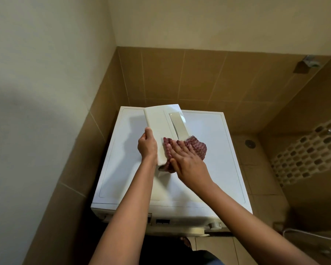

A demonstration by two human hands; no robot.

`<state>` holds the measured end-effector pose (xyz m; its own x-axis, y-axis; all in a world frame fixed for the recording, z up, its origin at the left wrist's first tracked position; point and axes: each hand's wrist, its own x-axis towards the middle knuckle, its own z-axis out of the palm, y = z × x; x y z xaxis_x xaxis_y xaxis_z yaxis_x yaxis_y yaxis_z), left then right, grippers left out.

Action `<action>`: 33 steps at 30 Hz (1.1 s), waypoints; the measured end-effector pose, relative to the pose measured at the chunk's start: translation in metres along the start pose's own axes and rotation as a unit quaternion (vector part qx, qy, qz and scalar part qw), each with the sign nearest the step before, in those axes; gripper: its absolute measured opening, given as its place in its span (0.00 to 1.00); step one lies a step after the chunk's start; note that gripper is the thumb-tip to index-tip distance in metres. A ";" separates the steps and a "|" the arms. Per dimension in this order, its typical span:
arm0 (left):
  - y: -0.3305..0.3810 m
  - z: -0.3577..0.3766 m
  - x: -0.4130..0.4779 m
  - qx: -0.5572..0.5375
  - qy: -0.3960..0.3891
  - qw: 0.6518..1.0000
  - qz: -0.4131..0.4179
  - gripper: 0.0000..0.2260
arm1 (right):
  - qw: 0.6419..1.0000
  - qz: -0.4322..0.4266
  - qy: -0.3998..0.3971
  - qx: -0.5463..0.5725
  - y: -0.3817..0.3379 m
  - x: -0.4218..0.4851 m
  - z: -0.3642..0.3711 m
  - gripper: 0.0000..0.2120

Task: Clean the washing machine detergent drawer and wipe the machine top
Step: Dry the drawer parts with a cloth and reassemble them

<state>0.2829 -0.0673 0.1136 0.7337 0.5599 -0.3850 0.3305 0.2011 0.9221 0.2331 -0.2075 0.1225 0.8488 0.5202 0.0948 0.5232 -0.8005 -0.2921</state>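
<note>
Drawer-cleaning step: my left grip (pixel 147 145) clasps the detergent drawer (pixel 161 121) over the middle of the machine top (pixel 214 169). My right grip (pixel 185 159), fingers flat, presses the checked cloth (pixel 197 147) against it. Next, probably: wipe along its length.

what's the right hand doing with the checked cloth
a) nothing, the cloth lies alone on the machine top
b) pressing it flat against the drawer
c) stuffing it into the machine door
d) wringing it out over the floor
B: the right hand lies with straight fingers on the cloth, pressing it against the white drawer, which the left hand grips above the machine top.
</note>
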 end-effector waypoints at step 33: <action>-0.010 -0.004 0.011 -0.030 0.004 0.999 -0.014 0.14 | 0.888 0.253 -0.060 0.379 0.055 0.064 -0.020 0.20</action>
<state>0.2852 -0.0605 0.1006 0.7202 0.5592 -0.4107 0.3149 0.2639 0.9117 0.3175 -0.2238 0.1313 0.9224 0.2149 -0.3209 -0.1636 -0.5352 -0.8287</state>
